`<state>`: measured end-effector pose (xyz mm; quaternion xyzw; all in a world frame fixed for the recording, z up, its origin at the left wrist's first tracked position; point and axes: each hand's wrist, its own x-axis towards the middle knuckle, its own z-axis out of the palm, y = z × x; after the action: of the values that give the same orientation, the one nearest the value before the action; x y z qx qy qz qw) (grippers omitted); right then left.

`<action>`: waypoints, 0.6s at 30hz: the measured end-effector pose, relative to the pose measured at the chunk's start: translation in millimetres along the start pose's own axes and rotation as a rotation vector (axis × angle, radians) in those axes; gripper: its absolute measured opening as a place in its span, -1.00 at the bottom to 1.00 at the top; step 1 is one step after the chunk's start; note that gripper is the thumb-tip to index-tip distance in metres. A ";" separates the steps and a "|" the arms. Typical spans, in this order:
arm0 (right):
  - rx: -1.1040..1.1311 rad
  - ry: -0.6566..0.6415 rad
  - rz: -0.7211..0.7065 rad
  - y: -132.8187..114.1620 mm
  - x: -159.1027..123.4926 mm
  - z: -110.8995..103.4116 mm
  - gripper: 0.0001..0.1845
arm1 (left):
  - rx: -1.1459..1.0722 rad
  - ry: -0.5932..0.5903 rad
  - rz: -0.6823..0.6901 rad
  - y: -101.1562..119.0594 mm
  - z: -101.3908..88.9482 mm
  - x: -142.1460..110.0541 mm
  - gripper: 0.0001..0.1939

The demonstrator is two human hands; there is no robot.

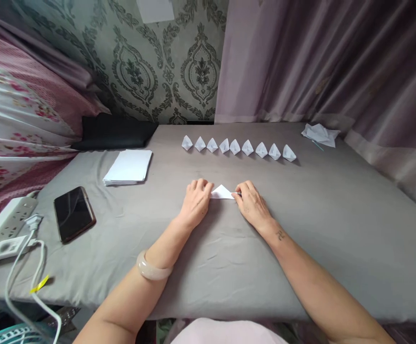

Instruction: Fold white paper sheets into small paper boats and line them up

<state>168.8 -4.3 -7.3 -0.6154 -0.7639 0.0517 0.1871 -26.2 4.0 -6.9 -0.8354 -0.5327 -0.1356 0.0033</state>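
Note:
Between my hands, at the middle of the table, is a small piece of folded white paper (pixel 222 192) with a pointed top and a straight lower edge. My left hand (pixel 197 199) is closed at its left end, fingers bent over the edge. At the right end, my right hand (pixel 250 199) pinches the paper between thumb and fingers. Beyond the hands stands a row of several small folded paper boats (pixel 234 147). To the left lies a stack of white paper sheets (pixel 129 166).
A dark phone (pixel 73 214) lies at the left, beside a white power strip (pixel 7 224) with plugged-in cables. A folded black cloth (pixel 116 131) sits at the back left. Crumpled white paper (pixel 320 134) and a thin blue stick (pixel 317 145) lie at the back right of the grey cloth-covered table (pixel 351 229).

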 end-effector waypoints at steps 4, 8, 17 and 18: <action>-0.088 0.009 -0.226 -10.8 -3.5 2.0 -0.76 | 0.067 -0.095 0.225 10.7 -7.2 2.1 -0.74; -0.187 -0.061 -0.277 -22.3 -11.1 1.7 -0.66 | 0.093 -0.203 0.249 20.7 -8.8 -1.0 -0.76; -0.264 -0.048 -0.272 -38.2 -27.5 0.6 -0.55 | 0.165 -0.208 0.087 40.7 -4.1 -13.0 -0.79; -0.265 -0.050 -0.269 -38.4 -27.5 0.6 -0.55 | 0.164 -0.222 0.084 40.5 -6.0 -12.7 -0.80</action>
<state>138.0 -39.7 -2.1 -0.5253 -0.8440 -0.0595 0.0904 3.5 -25.7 1.6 -0.8637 -0.5037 0.0019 0.0181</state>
